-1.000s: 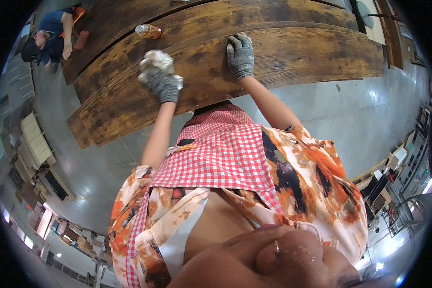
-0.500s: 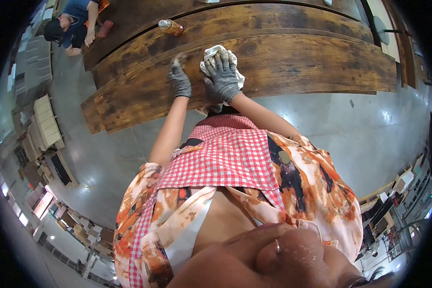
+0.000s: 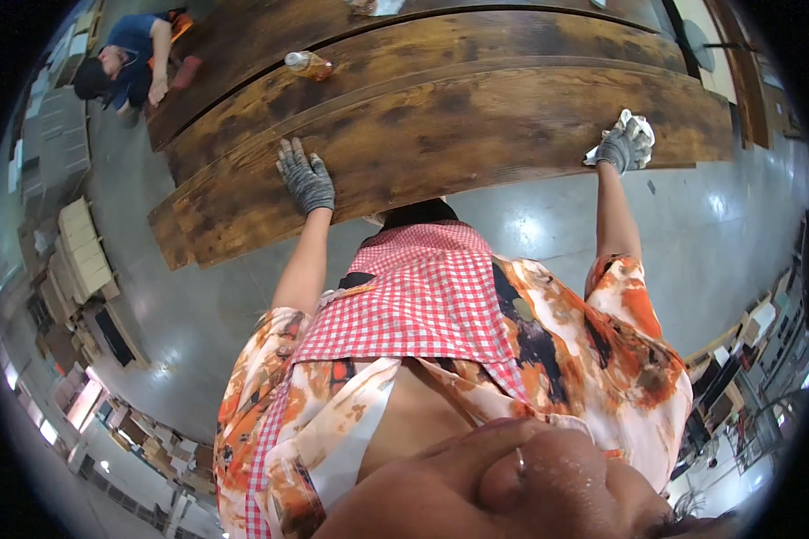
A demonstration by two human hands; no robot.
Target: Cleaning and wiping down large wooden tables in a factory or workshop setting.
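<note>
Grey knitted gloves covered both of the person's hands as they leaned over a long, dark-stained wooden board (image 3: 476,126). The left hand (image 3: 306,180) lay flat on the wood near its left end, fingers spread and holding nothing, apparently bracing the body and steadying the board. The right hand (image 3: 622,148) reached far out toward the board's right end, near its front edge, with the arm fully stretched. Its fingers were curled closed around a crumpled white cloth (image 3: 634,130), which was pressed against the wood, a grip that looked suited to rubbing the surface.

The board showed a mottled brown finish with darker patches and a slight sheen. More boards of the same finish lay beside it, farther from the person. A plastic bottle (image 3: 308,63) of amber liquid lay on its side on one of them. The boards sat low over a smooth grey concrete floor (image 3: 198,305) that reflected overhead light. Another person (image 3: 130,67) in a blue top crouched at the far left end of the boards. Stacked boxes lined the room's left edge.
</note>
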